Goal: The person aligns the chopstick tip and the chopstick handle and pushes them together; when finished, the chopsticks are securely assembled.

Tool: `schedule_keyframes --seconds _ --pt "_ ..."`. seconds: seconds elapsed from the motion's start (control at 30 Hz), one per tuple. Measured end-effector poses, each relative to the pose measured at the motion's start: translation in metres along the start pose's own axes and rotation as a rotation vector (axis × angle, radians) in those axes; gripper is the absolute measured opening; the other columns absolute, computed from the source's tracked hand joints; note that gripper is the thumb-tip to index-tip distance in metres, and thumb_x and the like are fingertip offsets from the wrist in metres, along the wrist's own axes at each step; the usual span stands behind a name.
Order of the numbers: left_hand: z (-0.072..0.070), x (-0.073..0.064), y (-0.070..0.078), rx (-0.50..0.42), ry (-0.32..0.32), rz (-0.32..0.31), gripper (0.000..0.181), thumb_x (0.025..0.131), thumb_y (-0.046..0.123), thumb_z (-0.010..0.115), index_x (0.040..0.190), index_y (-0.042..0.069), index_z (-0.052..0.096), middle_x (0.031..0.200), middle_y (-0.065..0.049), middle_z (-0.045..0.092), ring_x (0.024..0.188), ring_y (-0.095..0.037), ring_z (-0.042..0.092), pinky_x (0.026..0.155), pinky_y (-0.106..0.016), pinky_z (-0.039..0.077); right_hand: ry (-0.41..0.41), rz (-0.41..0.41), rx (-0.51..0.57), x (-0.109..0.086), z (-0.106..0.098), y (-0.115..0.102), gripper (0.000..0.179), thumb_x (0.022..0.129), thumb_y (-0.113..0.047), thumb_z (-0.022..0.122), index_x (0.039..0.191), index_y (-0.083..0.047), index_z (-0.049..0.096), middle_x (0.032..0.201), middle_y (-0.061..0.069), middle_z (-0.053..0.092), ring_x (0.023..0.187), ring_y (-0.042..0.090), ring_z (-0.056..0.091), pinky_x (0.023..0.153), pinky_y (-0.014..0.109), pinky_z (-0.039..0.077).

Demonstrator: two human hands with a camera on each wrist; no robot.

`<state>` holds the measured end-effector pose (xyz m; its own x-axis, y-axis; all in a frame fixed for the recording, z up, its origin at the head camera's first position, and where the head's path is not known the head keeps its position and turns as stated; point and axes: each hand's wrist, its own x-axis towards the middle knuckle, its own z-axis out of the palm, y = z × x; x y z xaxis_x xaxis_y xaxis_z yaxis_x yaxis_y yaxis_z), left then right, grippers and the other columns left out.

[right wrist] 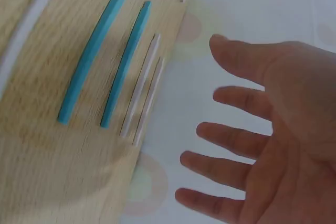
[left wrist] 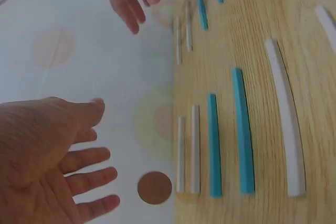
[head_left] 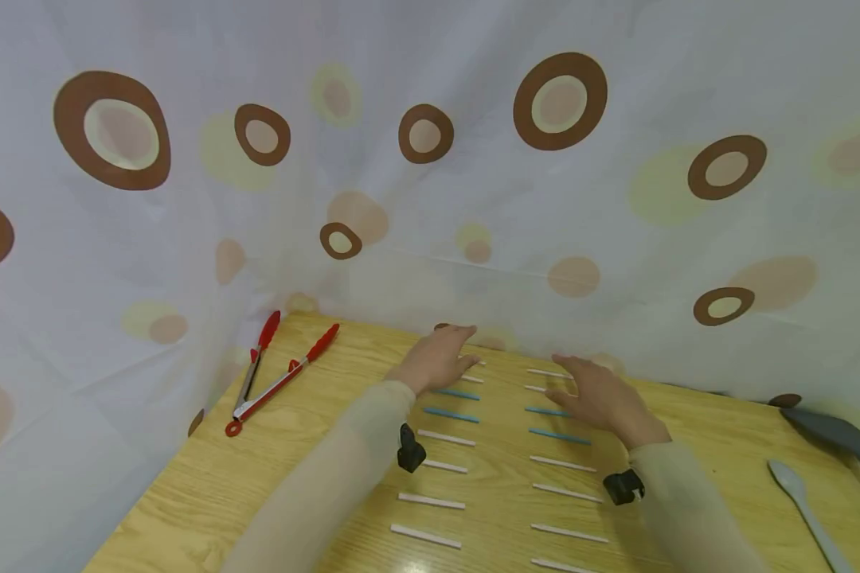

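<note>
Two columns of thin straight sticks lie on the wooden table, each stick roughly crosswise. In the left column are white sticks and two blue sticks; the right column likewise has white sticks and two blue sticks. My left hand is held over the far end of the left column, fingers apart and holding nothing. Over the far end of the right column is my right hand, also with spread fingers and no object. Both hands appear clear of the sticks in the wrist views.
Red-tipped tongs lie spread at the back left. On the right are a grey spoon and a dark cooking utensil. A white curtain with brown rings hangs along the table's back and left edges.
</note>
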<state>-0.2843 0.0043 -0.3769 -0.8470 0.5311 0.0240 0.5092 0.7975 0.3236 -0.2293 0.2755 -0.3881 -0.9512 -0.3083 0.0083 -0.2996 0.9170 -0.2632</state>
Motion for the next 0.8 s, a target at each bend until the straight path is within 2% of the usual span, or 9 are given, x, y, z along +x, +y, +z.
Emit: schedule_keyframes --seconds 0.1,0.23,0.43,0.67,0.8 --pt "0.001 0.005 -0.007 -0.052 0.019 0.028 0.049 0.102 0.027 0.057 0.147 0.008 0.047 0.144 -0.009 0.05 0.132 -0.026 0.046 0.106 -0.039 0.039 0.026 -0.009 -0.022 0.008 0.001 0.006 0.051 0.097 -0.029 0.065 0.138 0.0 0.055 0.134 0.025 0.055 0.119 0.048 0.051 0.095 0.062 0.041" --pt "0.004 0.012 -0.016 -0.027 0.024 0.036 0.043 0.101 0.022 0.06 0.141 0.008 0.054 0.14 -0.007 0.054 0.129 -0.025 0.049 0.104 -0.037 0.041 0.078 -0.005 -0.051 0.02 0.004 0.013 0.037 0.094 -0.019 0.069 0.126 0.0 0.065 0.126 0.022 0.062 0.113 0.045 0.056 0.093 0.06 0.044" --pt "0.016 0.02 -0.024 0.095 -0.01 -0.004 0.039 0.1 0.023 0.062 0.137 0.01 0.06 0.135 -0.004 0.059 0.12 -0.021 0.058 0.094 -0.034 0.049 0.124 -0.004 -0.103 0.036 0.015 0.02 0.027 0.09 -0.012 0.073 0.116 -0.004 0.071 0.116 0.018 0.067 0.102 0.041 0.063 0.083 0.056 0.05" --pt "0.031 0.031 -0.017 0.295 -0.032 -0.034 0.035 0.1 0.023 0.062 0.134 0.018 0.062 0.127 0.002 0.064 0.111 -0.016 0.062 0.086 -0.033 0.053 0.056 0.033 -0.127 0.045 0.023 0.025 0.03 0.091 -0.014 0.073 0.119 -0.003 0.069 0.113 0.018 0.068 0.1 0.04 0.063 0.079 0.055 0.052" --pt "0.038 0.036 -0.013 0.361 -0.029 -0.059 0.031 0.098 0.02 0.064 0.129 0.021 0.065 0.123 0.004 0.066 0.105 -0.013 0.063 0.082 -0.032 0.054 0.048 0.037 -0.14 0.047 0.03 0.029 0.027 0.093 -0.014 0.07 0.118 -0.004 0.07 0.11 0.016 0.069 0.097 0.036 0.065 0.077 0.052 0.054"
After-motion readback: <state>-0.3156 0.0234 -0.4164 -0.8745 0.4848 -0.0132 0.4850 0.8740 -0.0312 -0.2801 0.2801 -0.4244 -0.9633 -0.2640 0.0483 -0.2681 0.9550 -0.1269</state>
